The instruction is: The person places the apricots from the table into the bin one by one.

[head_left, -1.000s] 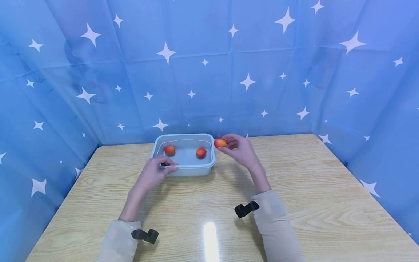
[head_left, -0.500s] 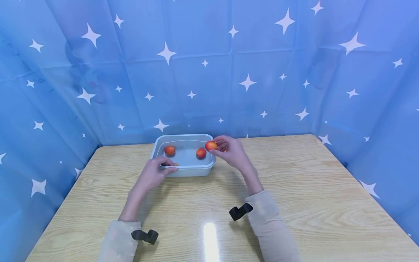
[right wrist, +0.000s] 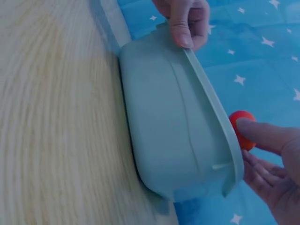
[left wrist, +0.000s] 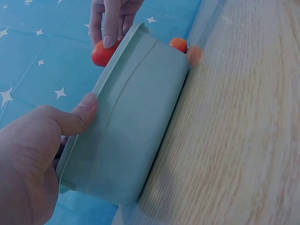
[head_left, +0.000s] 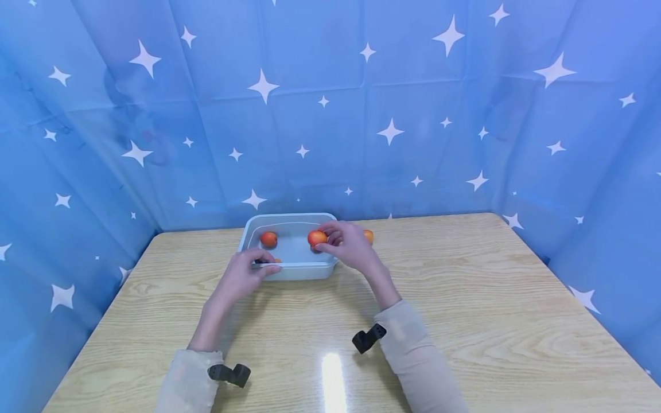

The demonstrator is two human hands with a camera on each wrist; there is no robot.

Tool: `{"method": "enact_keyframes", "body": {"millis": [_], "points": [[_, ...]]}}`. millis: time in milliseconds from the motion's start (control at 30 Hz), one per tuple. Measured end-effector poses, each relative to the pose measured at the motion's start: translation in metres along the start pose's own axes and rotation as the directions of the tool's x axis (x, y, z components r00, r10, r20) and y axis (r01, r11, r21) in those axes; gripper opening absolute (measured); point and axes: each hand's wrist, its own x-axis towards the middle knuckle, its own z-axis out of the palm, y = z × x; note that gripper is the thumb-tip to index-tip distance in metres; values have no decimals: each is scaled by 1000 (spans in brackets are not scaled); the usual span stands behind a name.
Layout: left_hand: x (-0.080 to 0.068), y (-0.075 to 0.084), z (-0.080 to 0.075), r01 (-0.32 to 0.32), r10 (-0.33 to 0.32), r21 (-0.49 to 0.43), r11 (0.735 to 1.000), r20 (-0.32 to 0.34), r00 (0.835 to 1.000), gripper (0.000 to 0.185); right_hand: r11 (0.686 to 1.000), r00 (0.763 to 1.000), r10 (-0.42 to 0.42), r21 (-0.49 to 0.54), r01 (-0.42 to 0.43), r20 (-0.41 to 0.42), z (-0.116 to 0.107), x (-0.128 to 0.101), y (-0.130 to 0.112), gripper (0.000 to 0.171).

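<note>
Right hand [head_left: 347,245] pinches an orange fruit [head_left: 317,237] over the pale tub [head_left: 289,268] on the worktop [head_left: 465,321], left hand [head_left: 242,276] gripping the near rim, so this looks like the drop-in step, needing only fingers to part.

Backdrop: I saw blue cloth [head_left: 361,115] with white stars hung on three sides.
Bench: I saw pale wood grain [head_left: 490,321].
Light: one bright glare patch [head_left: 333,381] sat near my edge.
</note>
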Motion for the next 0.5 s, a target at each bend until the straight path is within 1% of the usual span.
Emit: {"method": "enact_keyframes", "body": {"millis": [200, 300, 500], "points": [[0, -1, 1, 10, -10, 7, 1000, -8, 1000, 10, 999, 999, -5, 45, 3, 45, 9, 2, 1, 34], [1, -1, 0, 17, -17, 6, 1000, -10, 1000, 11, 999, 999, -2, 45, 0, 51, 10, 3, 1, 33], [0, 0, 0, 9, -9, 1, 1000, -6, 1000, 12, 999, 999, -12, 43, 10, 52, 7, 3, 0, 30]]}}
